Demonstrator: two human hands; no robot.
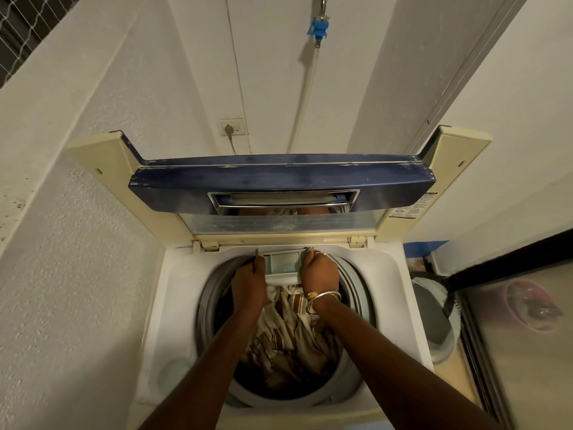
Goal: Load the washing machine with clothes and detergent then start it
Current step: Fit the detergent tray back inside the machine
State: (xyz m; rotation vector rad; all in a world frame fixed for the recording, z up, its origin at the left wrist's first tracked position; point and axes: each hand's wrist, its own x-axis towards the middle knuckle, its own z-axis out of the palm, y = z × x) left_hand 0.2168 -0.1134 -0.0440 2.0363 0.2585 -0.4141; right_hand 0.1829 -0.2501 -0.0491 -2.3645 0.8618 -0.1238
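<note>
A white top-loading washing machine (173,293) stands below me with its blue lid (279,181) folded up against the wall. Brown and cream striped clothes (288,333) fill the drum. At the drum's far rim a small white detergent drawer (283,263) is pulled out, with pale blue residue in its compartments. My left hand (249,280) grips the drawer's left side. My right hand (317,270), with bangles at the wrist, grips its right side. No detergent container is in view.
White walls close in on the left and behind. A wall socket (232,128) with a plug sits above the lid, and a blue tap (318,28) with a hose hangs higher up. A grey bucket (434,318) and a glass door (521,330) are on the right.
</note>
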